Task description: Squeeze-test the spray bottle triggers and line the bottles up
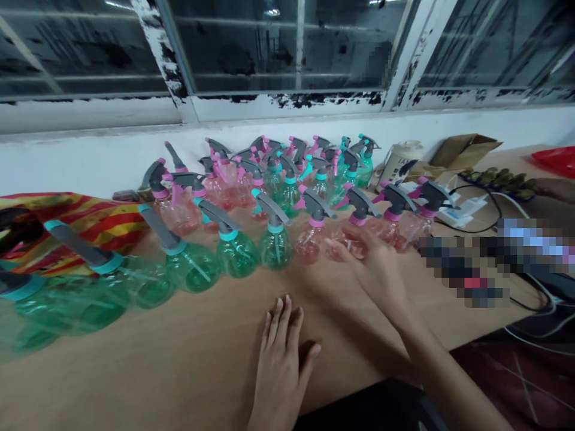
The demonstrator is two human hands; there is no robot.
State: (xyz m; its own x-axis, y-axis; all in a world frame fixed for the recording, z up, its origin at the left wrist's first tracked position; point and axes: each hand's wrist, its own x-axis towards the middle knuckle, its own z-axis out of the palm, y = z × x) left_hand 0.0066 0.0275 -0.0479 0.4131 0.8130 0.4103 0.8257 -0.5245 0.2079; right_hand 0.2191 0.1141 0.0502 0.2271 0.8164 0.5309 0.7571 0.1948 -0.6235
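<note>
My left hand lies palm down on the wooden table, fingers stretched forward and thumb apart, holding nothing. My right hand reaches over to a pink spray bottle with a grey and pink trigger head; its thumb and fingers are around the round body, slightly blurred. This bottle stands in the front row. Left of it is another pink spray bottle, and then a green spray bottle with a turquoise collar. To its right stands one more pink spray bottle, close beside my fingers.
Several more green bottles continue leftward. Behind the row, pink and green bottles crowd against the wall. A striped cloth lies left. At right are a white cup, a brown paper bag, a power strip, cables and another person's hand.
</note>
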